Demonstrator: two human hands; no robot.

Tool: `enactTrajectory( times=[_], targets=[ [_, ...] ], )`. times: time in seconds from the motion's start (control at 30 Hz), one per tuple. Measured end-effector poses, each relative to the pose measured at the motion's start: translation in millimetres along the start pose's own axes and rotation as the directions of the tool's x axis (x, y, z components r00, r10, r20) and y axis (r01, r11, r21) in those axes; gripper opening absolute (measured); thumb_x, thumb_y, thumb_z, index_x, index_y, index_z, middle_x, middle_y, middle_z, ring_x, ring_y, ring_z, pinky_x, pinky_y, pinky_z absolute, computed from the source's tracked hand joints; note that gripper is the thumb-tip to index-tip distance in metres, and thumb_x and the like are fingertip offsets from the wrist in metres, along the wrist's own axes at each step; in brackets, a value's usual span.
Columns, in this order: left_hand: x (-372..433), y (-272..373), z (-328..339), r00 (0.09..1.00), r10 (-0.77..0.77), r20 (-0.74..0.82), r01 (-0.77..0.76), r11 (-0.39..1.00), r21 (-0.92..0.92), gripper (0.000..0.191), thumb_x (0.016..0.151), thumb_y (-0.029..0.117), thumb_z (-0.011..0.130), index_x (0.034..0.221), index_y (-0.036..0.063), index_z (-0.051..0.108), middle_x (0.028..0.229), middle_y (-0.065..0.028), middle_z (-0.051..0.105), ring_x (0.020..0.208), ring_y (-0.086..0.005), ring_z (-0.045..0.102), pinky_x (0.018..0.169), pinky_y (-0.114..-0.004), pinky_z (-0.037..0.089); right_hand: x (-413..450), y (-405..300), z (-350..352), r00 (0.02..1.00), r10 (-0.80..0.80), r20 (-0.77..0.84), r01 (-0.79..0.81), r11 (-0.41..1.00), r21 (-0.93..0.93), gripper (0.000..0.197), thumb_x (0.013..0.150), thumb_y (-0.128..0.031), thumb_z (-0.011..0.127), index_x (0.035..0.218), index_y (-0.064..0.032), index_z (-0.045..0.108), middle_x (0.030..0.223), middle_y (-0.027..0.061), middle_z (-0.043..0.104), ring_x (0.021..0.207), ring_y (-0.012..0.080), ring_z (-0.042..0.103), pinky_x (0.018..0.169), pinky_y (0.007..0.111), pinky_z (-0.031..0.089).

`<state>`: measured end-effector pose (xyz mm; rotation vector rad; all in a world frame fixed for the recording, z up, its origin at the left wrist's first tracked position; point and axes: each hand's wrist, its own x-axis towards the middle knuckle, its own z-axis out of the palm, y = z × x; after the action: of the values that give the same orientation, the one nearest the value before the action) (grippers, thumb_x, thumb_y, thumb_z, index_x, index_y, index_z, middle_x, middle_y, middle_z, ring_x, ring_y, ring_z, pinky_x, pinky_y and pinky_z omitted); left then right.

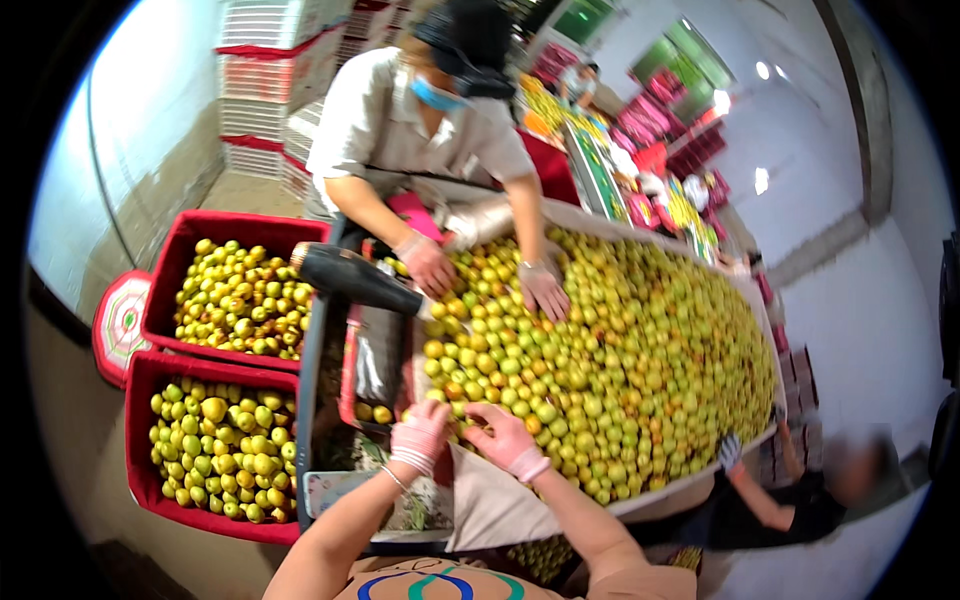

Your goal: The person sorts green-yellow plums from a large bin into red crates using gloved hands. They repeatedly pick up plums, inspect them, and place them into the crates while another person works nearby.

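A broad heap of small yellow-green fruits [600, 367], probably jujubes, covers the sorting table before me. My left hand [421, 436], with a pale striped covering and a bracelet at the wrist, is at the near left edge of the heap. Its fingertips are by the fruits; whether they grip one is hidden. Close to its right, my right hand [501, 436] bends its thumb and fingers towards each other over the heap's edge. I cannot make out a fruit between them. Beige cloth [491, 499] lines the table below both hands.
Two red-lined crates of fruit, a far one [225, 300] and a near one [225, 450], stand left. A black tapered device [356, 279] lies across the table's left side, above a red-edged tray [349, 375]. A masked co-worker's hands [544, 291] touch the heap opposite; another person's gloved hand [729, 452] is right.
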<state>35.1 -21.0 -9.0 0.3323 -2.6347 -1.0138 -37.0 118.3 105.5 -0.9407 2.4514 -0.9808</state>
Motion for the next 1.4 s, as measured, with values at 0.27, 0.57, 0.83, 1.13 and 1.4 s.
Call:
enactTrajectory(
  times=[0.27, 0.57, 0.83, 1.13, 1.4],
  targets=[
    [1, -5, 2, 0.991, -0.032, -0.132, 0.028, 0.999, -0.034, 0.034, 0.08, 0.022, 0.075, 0.109, 0.0098, 0.063, 0.111, -0.0108, 0.062, 0.103, -0.0323, 0.061, 0.085, -0.041, 0.052, -149, 62, 13, 0.895, -0.178, 0.41, 0.328, 0.884, -0.333, 0.037, 0.088, -0.033, 0.06, 0.122, -0.0172, 0.059, 0.127, 0.0038, 0.056, 0.117, 0.0271, 0.053, 0.095, 0.04, 0.048],
    [33, 51, 38, 0.995, 0.043, -0.085, -0.031, 0.99, 0.139, 0.037, 0.082, 0.023, 0.074, 0.114, 0.0114, 0.061, 0.115, -0.0111, 0.06, 0.107, -0.0353, 0.057, 0.09, -0.043, 0.048, -119, 80, -50, 0.645, -0.359, 0.675, 0.22, 0.933, 0.285, 0.04, 0.089, -0.031, 0.058, 0.126, -0.016, 0.06, 0.117, 0.0119, 0.065, 0.109, 0.0302, 0.061, 0.092, 0.041, 0.049],
    [28, 43, 52, 0.997, 0.02, -0.069, -0.007, 0.983, 0.182, 0.041, 0.083, 0.029, 0.073, 0.116, 0.0102, 0.059, 0.121, -0.0124, 0.058, 0.112, -0.0352, 0.055, 0.089, -0.043, 0.049, -32, 219, -309, 0.887, 0.34, -0.311, -0.45, 0.49, -0.747, 0.039, 0.09, -0.03, 0.058, 0.126, -0.0143, 0.057, 0.119, 0.0122, 0.061, 0.098, 0.0294, 0.063, 0.082, 0.043, 0.056],
    [29, 49, 47, 0.998, -0.014, -0.065, 0.021, 0.993, 0.118, 0.038, 0.081, 0.023, 0.075, 0.114, 0.0099, 0.061, 0.116, -0.0134, 0.06, 0.104, -0.036, 0.06, 0.086, -0.043, 0.051, 16, 267, -307, 0.854, 0.514, -0.081, -0.466, 0.685, -0.561, 0.059, 0.08, -0.04, 0.068, 0.132, -0.0191, 0.051, 0.124, 0.0168, 0.053, 0.111, 0.0352, 0.059, 0.096, 0.046, 0.049],
    [34, 50, 46, 0.995, 0.017, -0.095, -0.005, 0.992, 0.126, 0.038, 0.079, 0.023, 0.076, 0.112, 0.0087, 0.062, 0.115, -0.0134, 0.06, 0.103, -0.0356, 0.06, 0.085, -0.043, 0.051, 195, 256, -345, 0.879, 0.356, -0.317, -0.474, 0.727, -0.497, 0.042, 0.087, -0.04, 0.063, 0.121, -0.0169, 0.062, 0.127, 0.0139, 0.058, 0.112, 0.0323, 0.06, 0.098, 0.043, 0.047]
  ],
)
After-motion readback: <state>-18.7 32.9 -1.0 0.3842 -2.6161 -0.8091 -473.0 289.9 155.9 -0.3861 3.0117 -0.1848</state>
